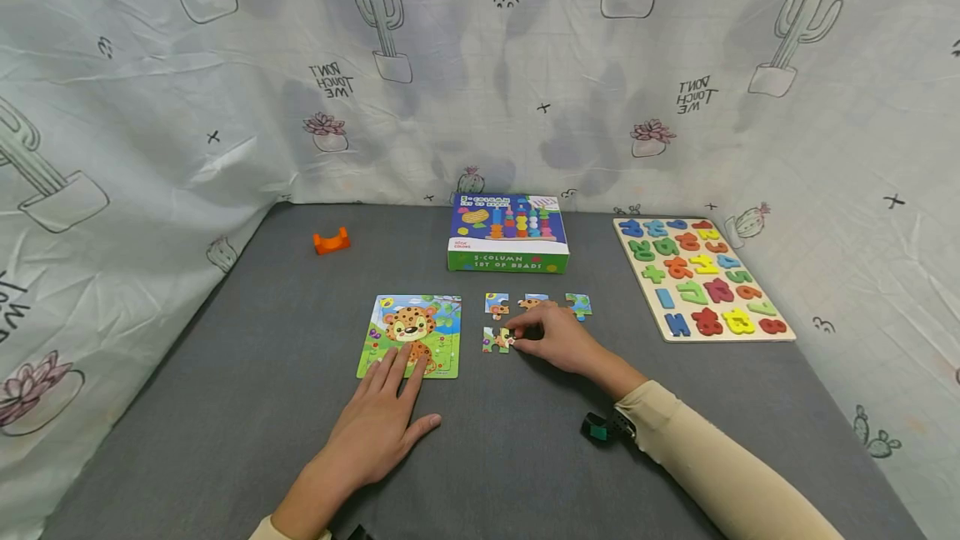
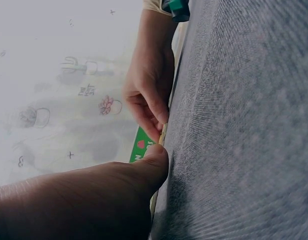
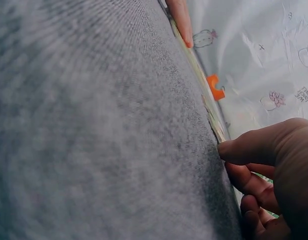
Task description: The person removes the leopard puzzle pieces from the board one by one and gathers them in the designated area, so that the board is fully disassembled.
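A leopard picture puzzle board [image 1: 442,332] lies at the middle of the table. My left hand [image 1: 382,427] rests on its lower part with fingers straight and spread, covering some of the picture. To the right of the board, my right hand [image 1: 558,338] pinches a small puzzle piece [image 1: 502,341] between thumb and fingertips, down at the table surface. Behind it lie more loose pieces: one with a leopard ear [image 1: 497,304], one partly hidden by the hand [image 1: 531,301], and a blue and green one [image 1: 579,304]. The right wrist view shows the right hand [image 3: 279,170] with its fingers curled.
A bead set box [image 1: 507,233] stands at the back centre. On the right lies a wooden board of coloured number and sign shapes [image 1: 701,282]. An orange plastic piece [image 1: 332,241] sits at the back left. Patterned white cloth [image 1: 480,65] hangs behind the grey table.
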A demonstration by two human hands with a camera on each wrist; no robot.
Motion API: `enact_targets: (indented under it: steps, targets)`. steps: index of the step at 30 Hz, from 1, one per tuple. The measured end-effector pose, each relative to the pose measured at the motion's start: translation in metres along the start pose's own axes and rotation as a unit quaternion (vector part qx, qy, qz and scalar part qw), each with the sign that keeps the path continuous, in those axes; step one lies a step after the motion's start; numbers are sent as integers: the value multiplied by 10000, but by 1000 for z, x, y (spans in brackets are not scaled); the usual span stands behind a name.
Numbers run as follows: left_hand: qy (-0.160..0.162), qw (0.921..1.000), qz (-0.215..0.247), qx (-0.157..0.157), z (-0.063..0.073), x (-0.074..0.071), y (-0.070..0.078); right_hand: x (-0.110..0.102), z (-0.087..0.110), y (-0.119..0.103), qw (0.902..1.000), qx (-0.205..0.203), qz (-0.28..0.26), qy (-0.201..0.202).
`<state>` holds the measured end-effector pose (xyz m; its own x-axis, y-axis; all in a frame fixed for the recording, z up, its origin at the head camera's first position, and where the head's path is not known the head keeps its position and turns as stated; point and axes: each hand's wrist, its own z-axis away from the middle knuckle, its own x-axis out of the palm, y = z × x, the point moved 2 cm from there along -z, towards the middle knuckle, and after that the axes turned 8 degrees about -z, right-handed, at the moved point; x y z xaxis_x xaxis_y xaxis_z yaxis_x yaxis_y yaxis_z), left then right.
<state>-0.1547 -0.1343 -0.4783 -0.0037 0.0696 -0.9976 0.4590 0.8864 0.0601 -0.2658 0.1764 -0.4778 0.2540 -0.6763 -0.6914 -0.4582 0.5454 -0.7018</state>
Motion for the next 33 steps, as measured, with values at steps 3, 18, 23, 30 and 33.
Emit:
enact_targets:
  steps: [3,18,23,30,33]
  targets:
    - [121,9999,90,53,0,1,-1,0,1,0,10000,33,-2,-7]
    - [232,9989,398,65,0,-3,-3,-2,1,-2,9995,135,-261,-83]
    - [359,9989,307,71,3,-5,-8,0,-8,-5,9995,-34,-292,-103]
    - [630,9972,-328,245,3,-5,-3,-3,-22,-18,9997,-137,-114,150]
    - [724,9959,-490,218,3,-4,2,-4,-35,-32,9995,-275,-112,112]
